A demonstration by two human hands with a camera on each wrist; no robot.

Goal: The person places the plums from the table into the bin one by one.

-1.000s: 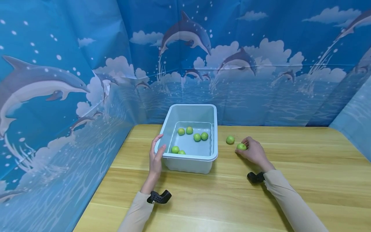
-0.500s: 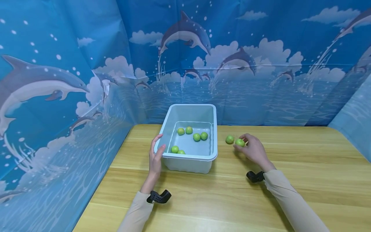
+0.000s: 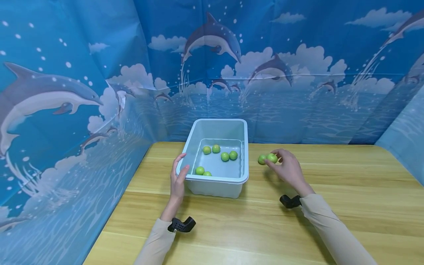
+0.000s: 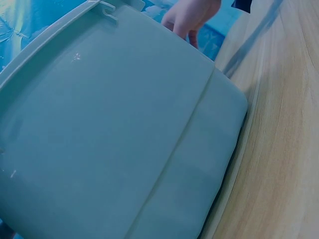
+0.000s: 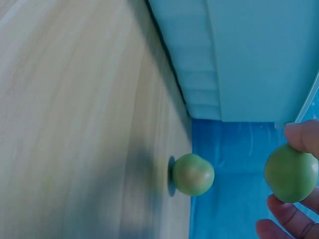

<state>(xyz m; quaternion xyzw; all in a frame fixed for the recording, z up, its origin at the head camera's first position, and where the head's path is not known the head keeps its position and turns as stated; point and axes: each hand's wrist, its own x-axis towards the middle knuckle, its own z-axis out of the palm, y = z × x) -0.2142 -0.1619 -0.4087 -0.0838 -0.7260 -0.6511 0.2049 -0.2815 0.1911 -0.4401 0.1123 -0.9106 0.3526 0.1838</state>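
Note:
A pale blue-green plastic bin point(image 3: 222, 180) stands on the wooden table, with several small round green fruits point(image 3: 225, 156) scattered across its floor. My left hand point(image 3: 177, 182) grips the bin's near left corner, thumb over the rim. To the right of the bin, my right hand point(image 3: 287, 169) pinches one green fruit point(image 3: 272, 158) between thumb and fingers. In the right wrist view this held fruit point(image 5: 291, 173) is above the table, apart from another green fruit point(image 5: 193, 174) resting on the wood. The left wrist view is mostly the bin's outer wall point(image 4: 109, 119); left fingers are hardly visible there.
A blue dolphin-printed sheet point(image 3: 298, 110) hangs behind the table point(image 3: 347, 176) and along its left side. Black wrist cameras point(image 3: 182, 224) sit on both wrists. The bin's tall side wall point(image 5: 264, 59) stands left of the right hand.
My right hand has lifted the pinched fruit off the table and moved slightly left and away from me, near the other loose fruit. The left hand and the bin stay in place.

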